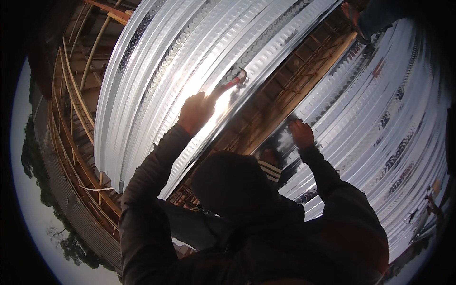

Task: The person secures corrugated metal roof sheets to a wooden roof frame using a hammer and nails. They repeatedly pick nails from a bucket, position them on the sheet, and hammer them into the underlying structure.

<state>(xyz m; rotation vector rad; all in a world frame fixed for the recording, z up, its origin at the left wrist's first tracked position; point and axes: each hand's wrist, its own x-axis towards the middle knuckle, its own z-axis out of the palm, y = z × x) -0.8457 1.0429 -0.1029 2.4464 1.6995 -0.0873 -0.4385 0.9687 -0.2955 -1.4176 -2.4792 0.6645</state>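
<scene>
My left hand (195, 112) is wrapped round a red-handled hammer (230, 81), whose head lies over the ribbed silver metal sheets (133, 109) on the left. My right hand (300, 133) has curled fingers at the edge of the right-hand metal sheets (361, 142); whatever it may grip is too small to make out. Between the two sets of sheets is a long gap showing wooden framework (289, 80). Below my hands, a dark-clad rounded shape (232, 185) sits in the middle, beside a shoe with white stripes (268, 170).
At top right, another person's bare foot and dark trouser leg (373, 19) rest near the sheet edge. Timber battens (85, 71) show along the left, above a drop. A corrugated roof (57, 180), trees and sky lie beyond. Small dark objects (432, 194) sit at the far right.
</scene>
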